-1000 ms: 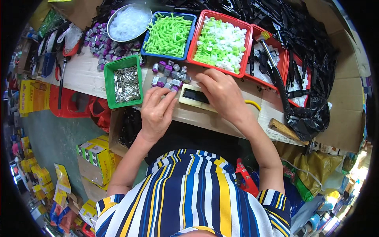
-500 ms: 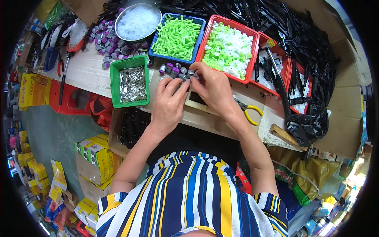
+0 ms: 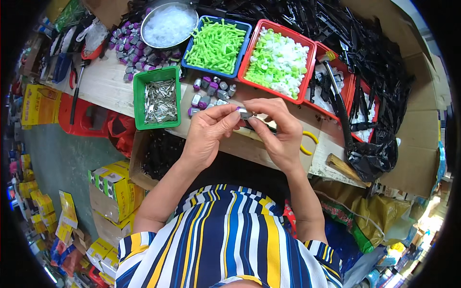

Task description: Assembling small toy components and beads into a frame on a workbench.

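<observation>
Between my two hands is a small grey block with a purple end (image 3: 244, 114), raised just over the near edge of the bench. My left hand (image 3: 206, 134) pinches it between thumb and forefinger. From the other side my right hand (image 3: 280, 134) has thumb and forefinger closed at the block's right end; any smaller part there is too tiny to make out. Beyond my fingers lies a loose group of similar grey and purple blocks (image 3: 204, 102). A green bin of thin silvery metal pins (image 3: 161, 103) stands to the left of them.
A blue bin of lime-green plastic pieces (image 3: 215, 45), a red bin of green and white caps (image 3: 277, 57) and a bowl of clear pieces (image 3: 169, 25) line the back. Black plastic parts (image 3: 370, 43) pile up at right. Yellow-handled pliers (image 3: 309, 142) lie beside my right hand.
Both hands have drawn back toward me from the loose blocks. One block is now up between my fingertips, and the group behind shows more fully.
</observation>
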Tool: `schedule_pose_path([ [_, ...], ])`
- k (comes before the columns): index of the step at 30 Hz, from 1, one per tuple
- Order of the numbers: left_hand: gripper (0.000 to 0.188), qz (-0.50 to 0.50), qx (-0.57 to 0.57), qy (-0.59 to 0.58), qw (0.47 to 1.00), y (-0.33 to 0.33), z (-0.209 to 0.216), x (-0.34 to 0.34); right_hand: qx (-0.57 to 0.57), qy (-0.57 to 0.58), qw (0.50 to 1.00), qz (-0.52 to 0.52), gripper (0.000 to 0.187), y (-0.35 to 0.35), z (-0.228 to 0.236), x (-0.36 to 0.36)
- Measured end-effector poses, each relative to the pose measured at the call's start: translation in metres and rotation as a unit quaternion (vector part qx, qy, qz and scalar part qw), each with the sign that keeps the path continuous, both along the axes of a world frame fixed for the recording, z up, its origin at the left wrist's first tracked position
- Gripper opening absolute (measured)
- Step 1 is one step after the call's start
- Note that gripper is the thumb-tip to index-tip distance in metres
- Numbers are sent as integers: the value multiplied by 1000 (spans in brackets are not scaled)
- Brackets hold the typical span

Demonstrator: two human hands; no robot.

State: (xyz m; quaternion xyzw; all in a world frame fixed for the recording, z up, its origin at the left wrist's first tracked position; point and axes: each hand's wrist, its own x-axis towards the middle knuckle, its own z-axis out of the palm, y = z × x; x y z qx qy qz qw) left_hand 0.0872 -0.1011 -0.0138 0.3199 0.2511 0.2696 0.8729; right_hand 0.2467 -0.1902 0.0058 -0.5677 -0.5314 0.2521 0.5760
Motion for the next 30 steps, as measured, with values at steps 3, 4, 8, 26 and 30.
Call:
schedule_pose_path([
  [3, 22, 24, 130, 24, 991, -6, 0, 5, -16, -65, 997, -26, 24, -9, 7, 0],
  [4, 22, 41, 186, 48, 981, -9, 0, 5, -16, -64, 997, -27, 24, -11, 6, 1],
  [8, 25, 35, 403, 103, 909, -6, -1, 4, -94, 2, 995, -31, 25, -18, 3, 5],
  [26, 31, 118, 625, 219, 740, 3, -6, -11, -79, -214, 968, -101, 25, -14, -16, -3],
  [30, 30, 124, 668, 224, 699, -1, -13, -14, -78, -235, 962, -114, 25, -7, -20, -10],
])
